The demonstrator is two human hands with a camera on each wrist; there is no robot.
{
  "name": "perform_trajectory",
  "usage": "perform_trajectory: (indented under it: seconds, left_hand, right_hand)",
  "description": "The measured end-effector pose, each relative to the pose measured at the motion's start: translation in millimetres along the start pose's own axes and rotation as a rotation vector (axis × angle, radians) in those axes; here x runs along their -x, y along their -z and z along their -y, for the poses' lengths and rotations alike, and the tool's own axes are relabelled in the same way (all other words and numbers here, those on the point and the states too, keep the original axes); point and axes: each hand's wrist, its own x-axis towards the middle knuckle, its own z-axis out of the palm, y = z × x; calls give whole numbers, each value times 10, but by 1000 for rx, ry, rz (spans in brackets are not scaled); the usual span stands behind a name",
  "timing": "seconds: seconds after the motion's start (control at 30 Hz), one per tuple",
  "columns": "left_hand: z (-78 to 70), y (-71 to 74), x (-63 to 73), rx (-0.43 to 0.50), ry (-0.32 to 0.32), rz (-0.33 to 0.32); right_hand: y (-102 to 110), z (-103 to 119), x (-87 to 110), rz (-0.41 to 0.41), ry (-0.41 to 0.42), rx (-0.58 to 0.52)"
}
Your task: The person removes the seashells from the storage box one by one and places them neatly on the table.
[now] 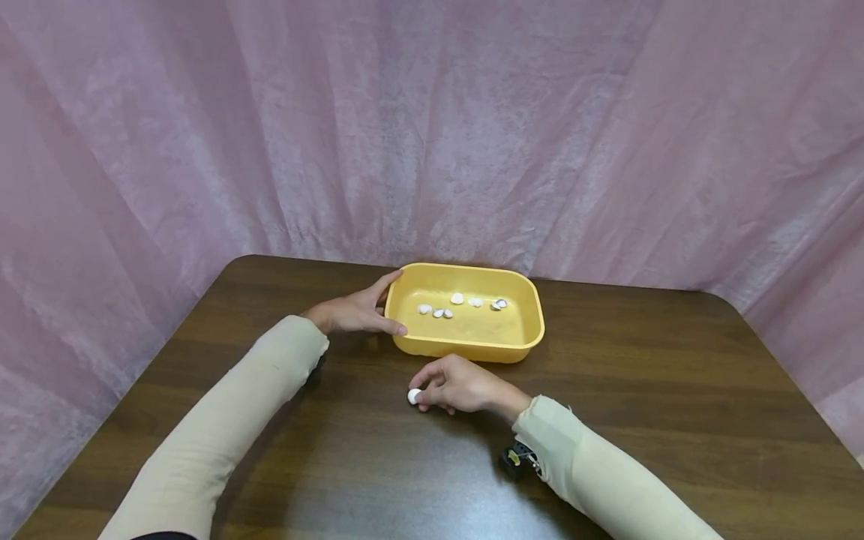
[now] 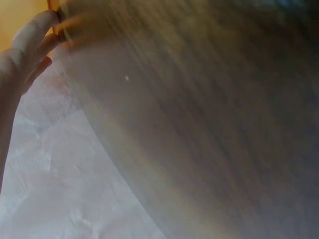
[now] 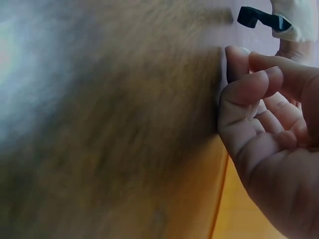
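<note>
At the back of the table stands a yellow plastic basin [image 1: 472,349]. Several small white shells [image 1: 457,298] lie spread over its floor, some showing grey. My left hand [image 1: 358,310] grips the basin's left end, with the thumb over the front rim and the fingers at the outer wall; those fingers [image 2: 37,37] also show in the left wrist view. In front of the basin, close over the table, my right hand [image 1: 462,386] pinches a small round white shell [image 1: 414,396] between thumb and fingertips. Curled fingers mostly hide it in the right wrist view.
The dark wooden table [image 1: 641,360] has rounded far corners. A pink curtain [image 1: 432,135] hangs right behind its far edge. Pale sleeves [image 1: 236,405] cover both forearms, and a small black device [image 1: 518,459] sits below the right wrist.
</note>
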Motion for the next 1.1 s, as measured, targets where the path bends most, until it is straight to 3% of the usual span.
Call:
perform_trajectory:
  seconds: [0.33, 1.1]
  left_hand:
    - [-5, -22, -46, 28, -11, 20]
    - [10, -18, -20, 11, -9, 18]
  right_hand:
    - [-9, 31, 10, -57, -39, 111]
    - [-43, 73, -22, -89, -66, 204]
